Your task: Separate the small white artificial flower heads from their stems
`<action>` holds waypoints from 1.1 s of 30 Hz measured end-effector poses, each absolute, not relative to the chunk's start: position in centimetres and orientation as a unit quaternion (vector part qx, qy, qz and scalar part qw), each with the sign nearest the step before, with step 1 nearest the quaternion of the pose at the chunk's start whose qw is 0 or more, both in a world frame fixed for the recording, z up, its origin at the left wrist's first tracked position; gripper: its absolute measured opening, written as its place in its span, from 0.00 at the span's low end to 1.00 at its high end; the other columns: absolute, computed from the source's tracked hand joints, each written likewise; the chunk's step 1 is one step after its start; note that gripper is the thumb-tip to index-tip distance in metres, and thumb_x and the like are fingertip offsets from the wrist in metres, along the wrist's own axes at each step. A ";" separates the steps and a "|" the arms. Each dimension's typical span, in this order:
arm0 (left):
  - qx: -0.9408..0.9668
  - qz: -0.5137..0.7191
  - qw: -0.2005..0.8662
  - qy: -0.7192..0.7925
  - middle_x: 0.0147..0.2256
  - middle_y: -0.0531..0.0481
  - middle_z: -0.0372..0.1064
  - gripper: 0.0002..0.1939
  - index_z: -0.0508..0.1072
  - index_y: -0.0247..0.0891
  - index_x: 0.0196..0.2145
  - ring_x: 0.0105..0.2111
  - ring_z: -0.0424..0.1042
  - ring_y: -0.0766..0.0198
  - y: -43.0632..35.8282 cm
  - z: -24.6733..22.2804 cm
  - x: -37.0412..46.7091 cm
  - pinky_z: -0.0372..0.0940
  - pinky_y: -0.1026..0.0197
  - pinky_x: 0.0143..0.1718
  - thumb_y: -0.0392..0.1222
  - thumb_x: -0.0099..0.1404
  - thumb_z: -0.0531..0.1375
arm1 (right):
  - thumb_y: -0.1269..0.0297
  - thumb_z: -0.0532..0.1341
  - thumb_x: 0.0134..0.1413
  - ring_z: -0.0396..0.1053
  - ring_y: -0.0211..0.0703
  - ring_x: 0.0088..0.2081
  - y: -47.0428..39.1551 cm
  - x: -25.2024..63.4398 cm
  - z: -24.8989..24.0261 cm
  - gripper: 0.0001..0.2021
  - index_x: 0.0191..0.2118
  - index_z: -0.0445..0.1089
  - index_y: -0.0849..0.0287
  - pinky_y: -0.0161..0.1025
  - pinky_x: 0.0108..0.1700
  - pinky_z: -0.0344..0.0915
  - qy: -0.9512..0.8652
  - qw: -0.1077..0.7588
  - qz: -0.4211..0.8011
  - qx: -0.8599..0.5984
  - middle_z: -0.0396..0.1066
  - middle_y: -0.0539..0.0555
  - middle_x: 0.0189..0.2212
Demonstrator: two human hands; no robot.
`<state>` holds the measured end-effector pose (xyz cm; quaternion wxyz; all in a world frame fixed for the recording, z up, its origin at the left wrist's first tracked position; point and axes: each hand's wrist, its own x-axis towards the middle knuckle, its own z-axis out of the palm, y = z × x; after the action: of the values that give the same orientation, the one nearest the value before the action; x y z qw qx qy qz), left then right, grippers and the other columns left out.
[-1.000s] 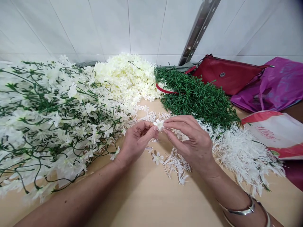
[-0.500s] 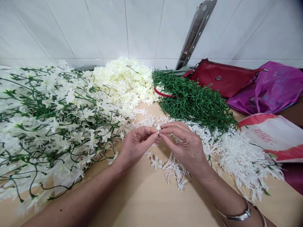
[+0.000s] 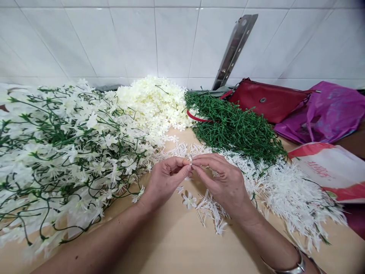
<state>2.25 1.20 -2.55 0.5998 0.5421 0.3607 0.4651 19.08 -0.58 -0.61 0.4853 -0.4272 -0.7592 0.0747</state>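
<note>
White wall tiles (image 3: pixel 176 42) are rising beyond the fingertips, where the left hand (image 3: pixel 167 179) and right hand (image 3: pixel 224 177) are pinching a tiny white piece (image 3: pixel 191 161); a slack grip could be losing it among white sprigs (image 3: pixel 212 209) below them.

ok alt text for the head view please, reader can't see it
A person's left hand and right hand pinch a tiny white piece, mostly hidden, above a tan table. Beyond them lie cream artificial blossoms, green artificial stems and a red handbag.

Left hand (image 3: pixel 164 178) pinches beside right hand (image 3: pixel 225 178) (likewise pinching).
</note>
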 end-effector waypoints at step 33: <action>0.534 0.487 0.571 0.391 0.25 0.52 0.74 0.05 0.76 0.35 0.29 0.26 0.69 0.69 1.2 -2.9 2.3 0.63 0.67 0.31 0.38 0.59 0.67 | 0.69 0.64 0.58 0.80 0.46 0.40 -0.6 19.0 -0.9 0.06 0.36 0.79 0.54 0.47 0.47 0.75 -0.726 0.479 0.172 -0.464 0.83 0.53 0.36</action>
<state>2.30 1.18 -2.86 0.5708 0.5336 0.3905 0.4868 18.97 -0.62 -0.89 0.4786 -0.4635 -0.7256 0.1719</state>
